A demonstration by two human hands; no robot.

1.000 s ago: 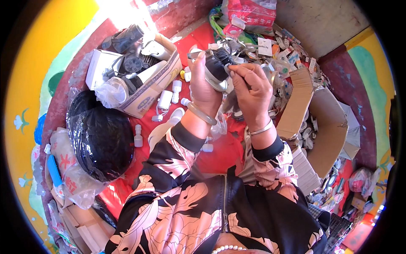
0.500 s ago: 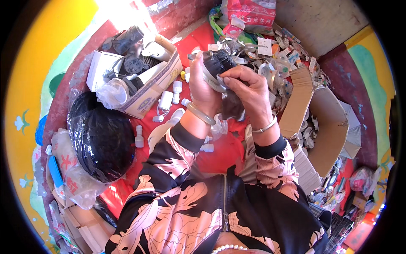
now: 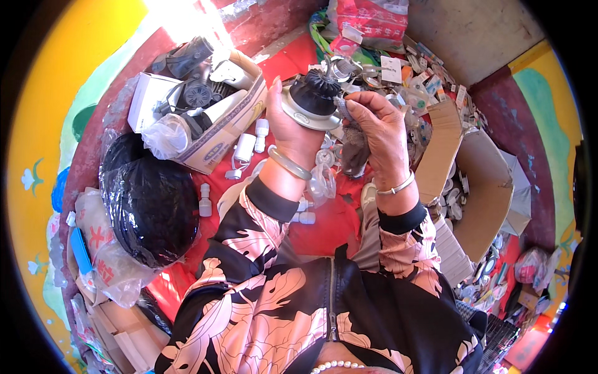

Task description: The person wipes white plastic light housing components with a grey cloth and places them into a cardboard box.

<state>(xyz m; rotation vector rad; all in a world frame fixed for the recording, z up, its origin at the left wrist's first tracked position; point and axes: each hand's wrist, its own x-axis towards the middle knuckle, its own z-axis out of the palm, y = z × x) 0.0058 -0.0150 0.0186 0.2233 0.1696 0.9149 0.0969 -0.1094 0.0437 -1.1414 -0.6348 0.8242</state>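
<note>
My left hand [image 3: 291,136] is wrapped round the pale rim of a round lamp fitting with a black finned body [image 3: 313,93], its black side turned up and away from me. Between the thumb and fingers of my right hand [image 3: 384,132] is pinched a grey-brown cloth [image 3: 355,151], which hangs down beside the lamp. The cloth's upper end is at the lamp's right edge; whether it touches I cannot tell. Below my hands, a clear plastic bag [image 3: 322,186] and several white plastic fittings [image 3: 245,148] lie on the red floor sheet [image 3: 327,225].
At the left stand an open carton [image 3: 219,142] of lamps and motor-like parts and a bulging black plastic bag [image 3: 149,206]. An open cardboard box [image 3: 487,187] holding small white parts is on the right. Piled small boxes and metal parts [image 3: 416,84] lie behind it, near a red-and-white bag [image 3: 372,23].
The lamp has tipped, so its black finned body now stands more upright. My right hand has moved right and back from the lamp's rim, taking the cloth along.
</note>
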